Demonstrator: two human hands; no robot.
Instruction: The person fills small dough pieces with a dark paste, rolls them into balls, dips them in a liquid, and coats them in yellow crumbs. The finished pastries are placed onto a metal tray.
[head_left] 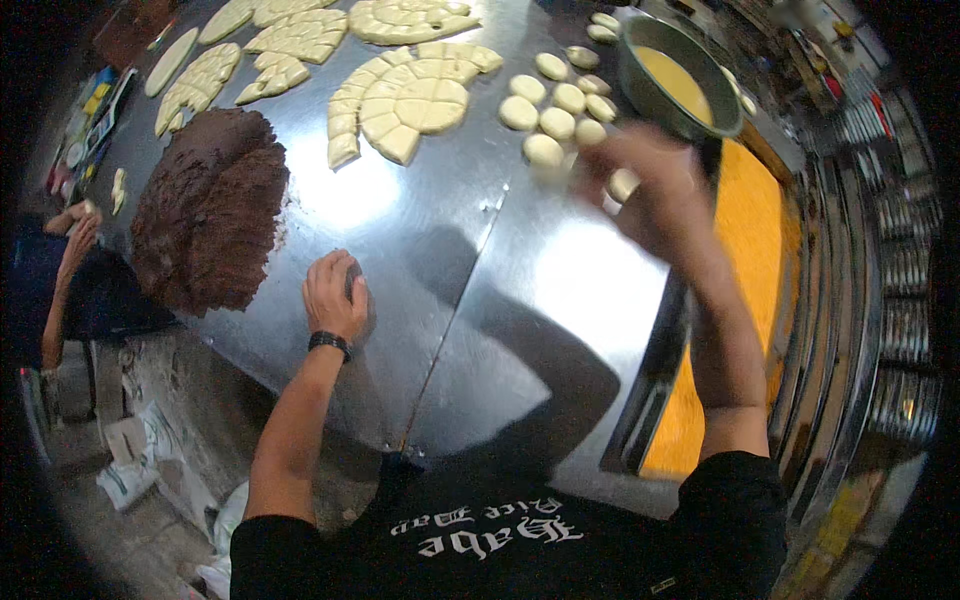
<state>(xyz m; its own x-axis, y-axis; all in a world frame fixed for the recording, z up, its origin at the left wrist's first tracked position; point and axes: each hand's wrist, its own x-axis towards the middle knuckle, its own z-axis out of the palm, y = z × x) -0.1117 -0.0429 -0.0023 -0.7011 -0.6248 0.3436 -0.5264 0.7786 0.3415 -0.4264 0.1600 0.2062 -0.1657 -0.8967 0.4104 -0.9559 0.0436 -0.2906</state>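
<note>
My left hand, with a dark wristband, rests low over the metal table. Its fingers curl around a small dark brown lump that looks like the paste in the large brown mound to its left. Smeared by motion, my right hand is over the right side of the table, beside a cluster of round pale dough balls. One dough ball shows right by its fingers. Whether the right hand holds anything is hidden by the blur.
Flat pale dough sheets, scored into pieces, lie at the far side. A green-grey bowl of yellow liquid stands at the far right. Below it is a tray with an orange-yellow surface. Another person's hands work at the left edge.
</note>
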